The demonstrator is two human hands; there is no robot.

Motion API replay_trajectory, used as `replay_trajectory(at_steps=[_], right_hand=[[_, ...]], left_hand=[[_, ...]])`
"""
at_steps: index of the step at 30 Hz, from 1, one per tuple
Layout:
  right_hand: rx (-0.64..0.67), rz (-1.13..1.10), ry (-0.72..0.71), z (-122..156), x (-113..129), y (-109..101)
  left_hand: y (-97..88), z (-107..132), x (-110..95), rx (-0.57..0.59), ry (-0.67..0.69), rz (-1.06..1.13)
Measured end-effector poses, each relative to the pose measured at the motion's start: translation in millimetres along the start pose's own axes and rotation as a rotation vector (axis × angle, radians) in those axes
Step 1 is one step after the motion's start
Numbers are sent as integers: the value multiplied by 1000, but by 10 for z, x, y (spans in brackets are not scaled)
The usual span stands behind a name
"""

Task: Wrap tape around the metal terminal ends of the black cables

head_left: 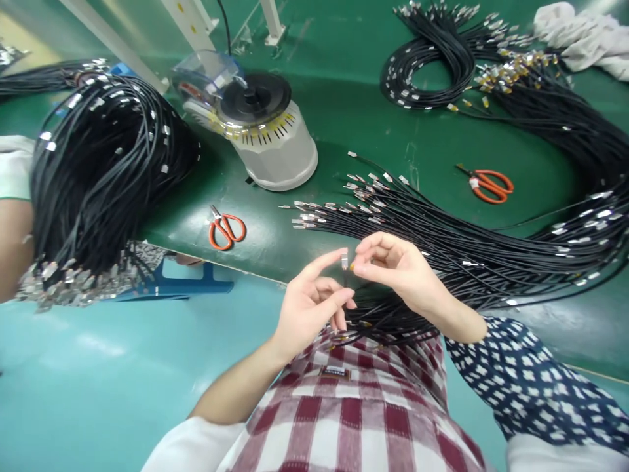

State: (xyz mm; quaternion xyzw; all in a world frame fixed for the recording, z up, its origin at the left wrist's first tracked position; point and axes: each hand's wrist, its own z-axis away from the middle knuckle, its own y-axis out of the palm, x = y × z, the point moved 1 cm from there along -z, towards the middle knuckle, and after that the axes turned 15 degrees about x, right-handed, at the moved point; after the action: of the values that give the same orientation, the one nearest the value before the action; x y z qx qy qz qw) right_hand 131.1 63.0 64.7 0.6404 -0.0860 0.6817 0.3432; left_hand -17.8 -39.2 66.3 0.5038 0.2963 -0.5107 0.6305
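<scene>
My left hand (pixel 312 305) and my right hand (pixel 393 265) meet just above the table's front edge. Between their fingertips stands a thin black cable with a small metal connector (pixel 344 258) at its top. My left index finger and thumb pinch the cable below the connector. My right thumb and forefinger pinch a tiny yellow piece beside the connector. A large bundle of black cables with metal ends (pixel 442 229) lies on the green table (pixel 344 124) just behind my hands and runs down into my lap.
A round tape dispenser (pixel 260 124) stands at the back left. Orange scissors (pixel 227 228) lie near the front edge, another orange pair (pixel 486 183) at the right. More cable bundles hang at the left (pixel 98 170) and lie at the back right (pixel 442 52). White cloth (pixel 580 36) sits far right.
</scene>
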Motion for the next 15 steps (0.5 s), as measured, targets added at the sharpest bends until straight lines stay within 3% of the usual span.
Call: replay_trajectory(at_steps=[15], right_hand=[[-28,86,-46,-4,100,32]], left_hand=[[-6,28,3,0,-2,-47]])
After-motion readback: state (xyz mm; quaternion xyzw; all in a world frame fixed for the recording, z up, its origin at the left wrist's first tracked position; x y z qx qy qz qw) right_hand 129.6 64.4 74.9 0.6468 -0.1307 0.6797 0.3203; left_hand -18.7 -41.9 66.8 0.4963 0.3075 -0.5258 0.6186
